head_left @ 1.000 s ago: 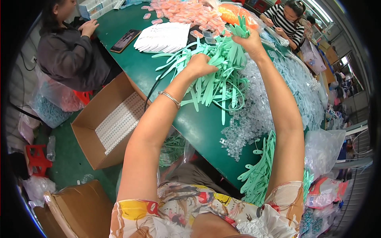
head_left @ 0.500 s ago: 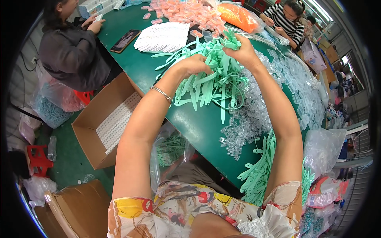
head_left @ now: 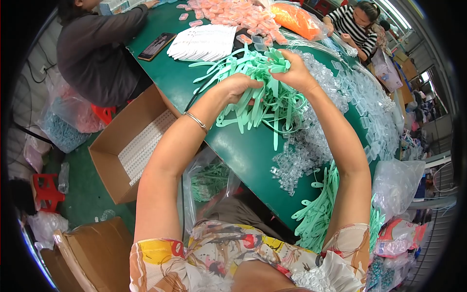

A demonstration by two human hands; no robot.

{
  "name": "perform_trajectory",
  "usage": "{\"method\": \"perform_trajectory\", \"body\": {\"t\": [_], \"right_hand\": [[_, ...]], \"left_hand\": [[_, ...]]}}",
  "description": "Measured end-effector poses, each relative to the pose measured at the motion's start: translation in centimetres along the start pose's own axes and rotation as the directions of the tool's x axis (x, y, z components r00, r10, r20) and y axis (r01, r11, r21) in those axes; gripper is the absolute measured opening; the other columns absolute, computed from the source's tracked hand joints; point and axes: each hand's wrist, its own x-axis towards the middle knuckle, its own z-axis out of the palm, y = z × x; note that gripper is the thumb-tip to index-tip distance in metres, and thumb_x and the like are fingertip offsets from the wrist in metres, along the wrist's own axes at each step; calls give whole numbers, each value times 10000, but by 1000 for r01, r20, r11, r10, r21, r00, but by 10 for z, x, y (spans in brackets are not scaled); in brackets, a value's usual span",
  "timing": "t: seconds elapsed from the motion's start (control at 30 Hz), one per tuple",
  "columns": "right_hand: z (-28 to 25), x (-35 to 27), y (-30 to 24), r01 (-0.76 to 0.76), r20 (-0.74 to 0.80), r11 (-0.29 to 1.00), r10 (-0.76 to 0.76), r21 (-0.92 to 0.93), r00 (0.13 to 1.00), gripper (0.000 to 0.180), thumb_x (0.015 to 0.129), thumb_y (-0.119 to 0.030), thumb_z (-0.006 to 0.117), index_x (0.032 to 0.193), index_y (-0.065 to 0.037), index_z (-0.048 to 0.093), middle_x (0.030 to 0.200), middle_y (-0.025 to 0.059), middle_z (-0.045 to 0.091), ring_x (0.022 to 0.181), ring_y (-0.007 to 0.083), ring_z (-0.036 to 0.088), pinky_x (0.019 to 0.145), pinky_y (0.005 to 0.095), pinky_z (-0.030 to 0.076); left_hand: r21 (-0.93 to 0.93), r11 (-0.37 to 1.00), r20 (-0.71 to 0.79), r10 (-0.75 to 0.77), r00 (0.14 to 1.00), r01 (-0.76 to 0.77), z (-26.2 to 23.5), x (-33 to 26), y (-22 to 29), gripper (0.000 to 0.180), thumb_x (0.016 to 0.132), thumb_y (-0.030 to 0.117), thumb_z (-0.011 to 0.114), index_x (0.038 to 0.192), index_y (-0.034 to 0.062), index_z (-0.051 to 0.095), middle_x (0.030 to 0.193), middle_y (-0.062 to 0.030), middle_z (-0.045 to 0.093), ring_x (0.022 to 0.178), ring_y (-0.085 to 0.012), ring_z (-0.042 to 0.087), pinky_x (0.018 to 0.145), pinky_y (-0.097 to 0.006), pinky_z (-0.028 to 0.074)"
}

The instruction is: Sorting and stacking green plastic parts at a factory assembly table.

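Note:
My right hand [head_left: 297, 74] is closed around a small bunch of mint-green plastic straps [head_left: 277, 62], their rounded ends poking out past the fingers. Just left of it, my left hand [head_left: 239, 86] is closed on straps in the loose heap [head_left: 245, 117], its thumb pointing right and its other fingers partly hidden among them. The heap spreads beneath both hands on the green tabletop [head_left: 243, 155]. A second pile of green straps [head_left: 316, 214] lies by my right forearm.
Clear plastic clips [head_left: 292, 170] and pale translucent pieces [head_left: 374, 121] cover the right side. Orange pieces [head_left: 233, 17], white papers [head_left: 202, 44] and a phone [head_left: 156, 46] lie at the back. An open carton [head_left: 109, 170] stands left. Two people [head_left: 97, 58] work nearby.
My right hand has come slightly down and nearer with its bunch of straps. My left hand has shifted a little within the heap. The person at left has stretched an arm forward.

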Motion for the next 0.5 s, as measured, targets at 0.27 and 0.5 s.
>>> {"method": "perform_trajectory", "body": {"t": [0.27, 0.5], "right_hand": [[3, 0, 5, -14, 43, 1000, 15, -6, 999, 371, 657, -38, 688, 1013, -7, 588, 912, 37, 601, 841, 104, 562, 756, 250, 452], [4, 0, 4, 39, 154, 997, -27, -71, 988, 395, 634, -41, 692, 1013, -24, 584, 927, 39, 603, 853, 103, 565, 765, 256, 457]], "left_hand": [[106, 992, -79, 79, 994, -71, 8, -1, -3, 229, 759, 46, 649, 979, 42, 585, 889, -81, 637, 749, -183, 630, 613, -309, 476], [81, 995, -53, 57, 997, -53, 4, -6, 8, 316, 723, -74, 535, 1026, 13, 565, 906, -112, 631, 781, -226, 642, 710, -405, 509]]}}
